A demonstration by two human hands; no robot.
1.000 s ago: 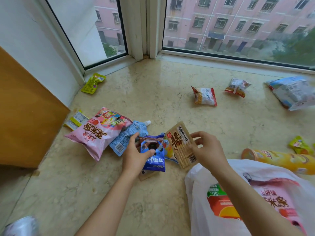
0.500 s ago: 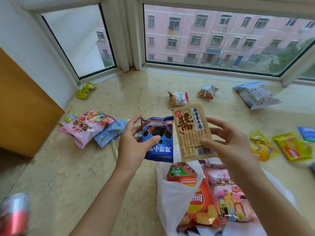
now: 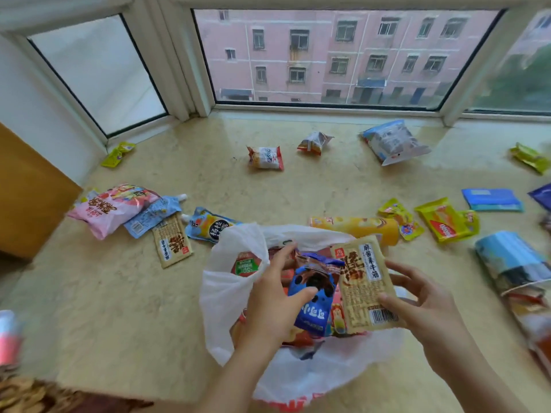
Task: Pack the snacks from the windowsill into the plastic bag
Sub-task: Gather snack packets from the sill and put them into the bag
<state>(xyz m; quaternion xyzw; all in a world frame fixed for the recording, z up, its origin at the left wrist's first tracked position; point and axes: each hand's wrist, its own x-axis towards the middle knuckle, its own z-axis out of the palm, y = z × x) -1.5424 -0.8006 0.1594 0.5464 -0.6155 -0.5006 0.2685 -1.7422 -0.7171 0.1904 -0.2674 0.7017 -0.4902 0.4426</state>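
On the windowsill [image 3: 125, 308] many snacks lay scattered, and the plastic bag [image 3: 226, 296] stood open near me, partly filled. Above its mouth my left hand [image 3: 272, 305] gripped a blue cookie packet [image 3: 314, 296] and my right hand [image 3: 423, 302] pinched a tan flat packet [image 3: 362, 281]. I judged I was at the dropping step; next both hands needed to lower and release them inside.

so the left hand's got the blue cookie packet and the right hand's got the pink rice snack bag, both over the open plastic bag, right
Not quite. In the head view the right hand holds the tan packet with the barcode, not the pink bag, which lies on the windowsill at the left. The rest stands: the left hand holds the blue cookie packet, and both are over the open plastic bag.
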